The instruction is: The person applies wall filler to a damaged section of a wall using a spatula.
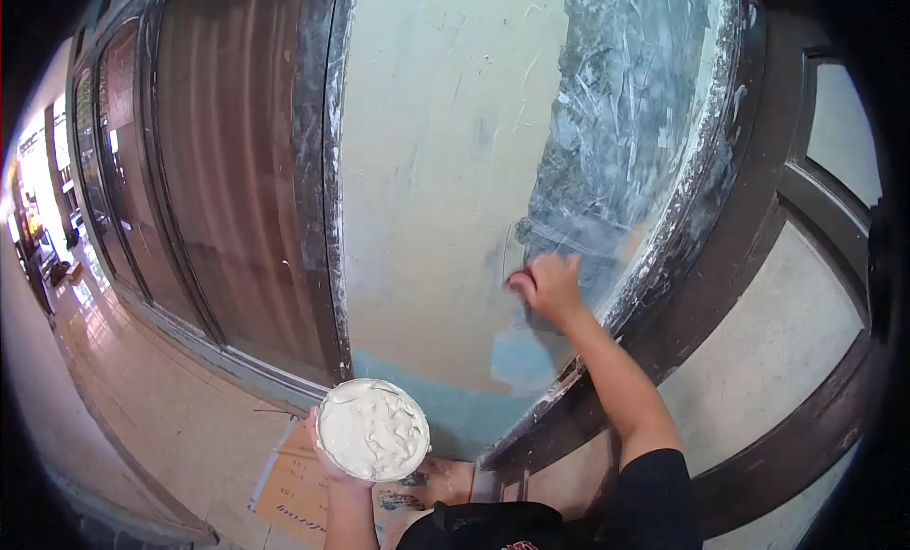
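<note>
My left hand [327,455] grips a round tub from below and the left side, its fingers partly hidden behind it. White putty [373,427] with a ridged, stirred surface fills the tub near its rim. My right hand [550,287] is closed at the wall around what looks like a putty knife; its thin blade is blurred and hard to make out. The hand is at the border between a smooth cream coat [436,171] on the left and a streaked grey-blue patch [626,105] on the right. Below, a pale blue area [427,408] of wall shows.
A dark-framed glass window [227,171] with a curtain behind it stands left of the wall panel. On the right is a dark door [758,256] with pale panels. Flattened cardboard [284,484] lies on the tiled floor [190,389] beneath the tub.
</note>
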`<state>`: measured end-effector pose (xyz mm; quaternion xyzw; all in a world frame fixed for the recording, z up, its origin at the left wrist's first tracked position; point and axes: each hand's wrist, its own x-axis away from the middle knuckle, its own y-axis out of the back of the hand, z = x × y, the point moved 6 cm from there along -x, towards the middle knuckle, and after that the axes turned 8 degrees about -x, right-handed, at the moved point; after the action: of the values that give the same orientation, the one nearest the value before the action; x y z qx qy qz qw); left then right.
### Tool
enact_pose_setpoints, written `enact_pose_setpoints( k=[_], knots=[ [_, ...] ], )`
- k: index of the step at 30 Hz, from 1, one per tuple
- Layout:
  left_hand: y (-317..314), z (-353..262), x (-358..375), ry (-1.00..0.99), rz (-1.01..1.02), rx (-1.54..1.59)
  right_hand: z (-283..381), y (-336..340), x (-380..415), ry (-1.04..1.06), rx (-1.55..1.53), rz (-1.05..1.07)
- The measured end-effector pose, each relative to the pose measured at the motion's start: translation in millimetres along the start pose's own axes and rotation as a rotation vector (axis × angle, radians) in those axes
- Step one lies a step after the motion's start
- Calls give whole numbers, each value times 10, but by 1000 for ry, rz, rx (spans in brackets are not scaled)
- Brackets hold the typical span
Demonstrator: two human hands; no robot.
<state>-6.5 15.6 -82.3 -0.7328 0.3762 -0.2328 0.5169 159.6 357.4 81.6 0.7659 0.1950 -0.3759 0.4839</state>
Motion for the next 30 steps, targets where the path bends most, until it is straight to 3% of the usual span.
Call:
enact_pose_setpoints(
  k=[1,3,7,9,13,15,17,21,25,28,30],
  knots=[
    [-27,-5,-2,5,-1,-1,-13,112,-203,-4,2,3],
    [-151,2,5,39,88,0,-62,486,-477,-100,-8,-308],
    [-55,33,-29,29,65,-22,-62,485,-301,-146,-31,-346],
    [32,34,-16,11,15,2,68,177,3,-60,-86,-57],
    [99,17,-4,41,18,14,86,-16,36,31,-74,1],
    [74,-5,2,38,-14,30,-78,245,-374,-60,28,-160],
    [-33,-1,18,64,94,16,-184,575,-726,-134,-13,-351],
    [5,5,48,65,31,8,-285,699,-704,-214,-81,-435],
    [156,5,40,27,1,5,-53,202,-18,-215,-246,-47],
    [21,19,70,66,40,63,300,144,256,-182,-241,56],
    [-69,96,43,122,66,103,427,-57,402,-722,-797,371]
  ],
)
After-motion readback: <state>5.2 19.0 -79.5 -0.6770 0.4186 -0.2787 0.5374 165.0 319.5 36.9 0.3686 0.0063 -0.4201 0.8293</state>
